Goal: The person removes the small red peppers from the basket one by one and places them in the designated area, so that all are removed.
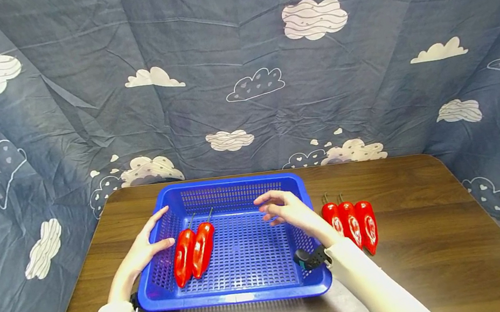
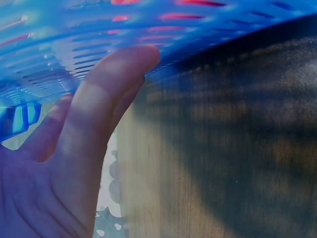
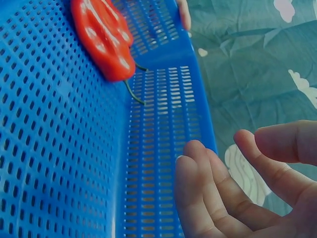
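Inside the blue plastic basket (image 1: 233, 299), two long red peppers (image 1: 203, 250) with green stems lie side by side near the left wall. My left hand (image 1: 143, 249) rests at the basket's left side, fingers and thumb spread and fairly straight along the rim. In the left wrist view a digit (image 2: 106, 84) lies against the slotted wall. Over the right part of the basket hovers my right hand (image 1: 288, 210), loosely bent, nothing in it. Its spread fingers (image 3: 198, 183) show above the wall in the right wrist view. Three more red peppers (image 1: 350, 222) lie in a row right of the basket, partly behind the right forearm.
Everything stands on a brown wooden table (image 1: 439, 235). A dark curtain (image 1: 232, 44) with cloud prints hangs behind the table and at both sides. A black band with a small device (image 1: 310, 258) sits on the right wrist.
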The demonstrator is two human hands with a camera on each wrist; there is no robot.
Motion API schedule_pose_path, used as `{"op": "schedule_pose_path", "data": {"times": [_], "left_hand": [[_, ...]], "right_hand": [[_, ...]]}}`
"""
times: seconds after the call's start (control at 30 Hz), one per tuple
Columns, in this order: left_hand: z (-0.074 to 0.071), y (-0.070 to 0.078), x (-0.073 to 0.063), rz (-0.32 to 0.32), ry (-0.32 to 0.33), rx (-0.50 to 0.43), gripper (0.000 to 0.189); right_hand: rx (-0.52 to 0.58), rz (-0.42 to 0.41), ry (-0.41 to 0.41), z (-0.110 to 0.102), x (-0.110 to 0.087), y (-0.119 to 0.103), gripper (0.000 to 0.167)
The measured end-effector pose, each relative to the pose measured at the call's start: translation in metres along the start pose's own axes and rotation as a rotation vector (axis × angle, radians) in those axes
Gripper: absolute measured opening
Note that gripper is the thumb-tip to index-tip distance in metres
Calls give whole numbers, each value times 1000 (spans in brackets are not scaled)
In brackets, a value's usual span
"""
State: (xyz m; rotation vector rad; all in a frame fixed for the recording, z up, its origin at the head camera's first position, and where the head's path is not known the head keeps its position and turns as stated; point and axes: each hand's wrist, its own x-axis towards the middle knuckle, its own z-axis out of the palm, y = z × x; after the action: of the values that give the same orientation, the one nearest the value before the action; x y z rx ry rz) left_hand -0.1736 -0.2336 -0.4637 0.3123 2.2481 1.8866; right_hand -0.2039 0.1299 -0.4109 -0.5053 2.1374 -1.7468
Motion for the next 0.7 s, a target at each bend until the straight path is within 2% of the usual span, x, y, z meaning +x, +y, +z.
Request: {"op": "schedule_pose_path", "data": {"times": [0.7], "left_hand": [[0,0,0,-3,6,10,73]], "right_hand": [[-19,25,-15,24,13,-4,30]]}}
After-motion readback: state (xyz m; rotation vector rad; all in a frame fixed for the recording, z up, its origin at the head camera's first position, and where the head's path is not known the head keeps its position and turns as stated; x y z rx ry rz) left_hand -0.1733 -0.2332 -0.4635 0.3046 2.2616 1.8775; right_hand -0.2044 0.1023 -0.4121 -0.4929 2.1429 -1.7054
